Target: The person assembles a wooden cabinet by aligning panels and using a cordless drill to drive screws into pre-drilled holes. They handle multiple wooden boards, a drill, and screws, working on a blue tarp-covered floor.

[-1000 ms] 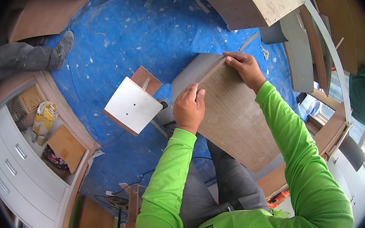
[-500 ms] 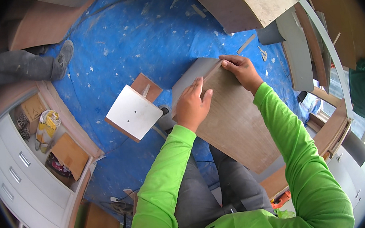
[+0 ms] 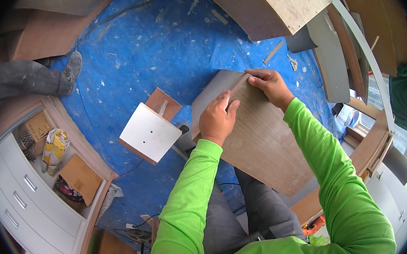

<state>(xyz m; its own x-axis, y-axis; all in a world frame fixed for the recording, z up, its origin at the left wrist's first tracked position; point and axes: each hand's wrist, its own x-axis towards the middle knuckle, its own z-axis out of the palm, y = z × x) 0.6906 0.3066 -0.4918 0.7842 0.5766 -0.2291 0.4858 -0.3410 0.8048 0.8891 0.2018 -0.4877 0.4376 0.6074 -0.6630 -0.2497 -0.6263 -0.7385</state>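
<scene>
**Both hands on the box's top edge**

And here we are, the wooden box (image 3: pixel 270 140) standing tilted in front of the person's legs (image 3: pixel 262 194), over the blue sheet (image 3: pixel 157 44). The left hand (image 3: pixel 217 118) lies along the edge where the grain face meets the grey side, fingers together, thumb spread away, no firm grip to be seen. The right hand (image 3: pixel 273 86) has the far corner, thumb on the grain, fingers over the end: a pinch, by the look of it. I'd call this steadying the box and feeling that edge. The next move seems to call for even pressure from both sides, so the corner doesn't slip.

What can't I see? The box's underside, and whatever bears its lower end. The right fingertips are tucked out of sight. Over on the left, another person's leg (image 3: pixel 25 82) is cut off by the dark rim.
</scene>
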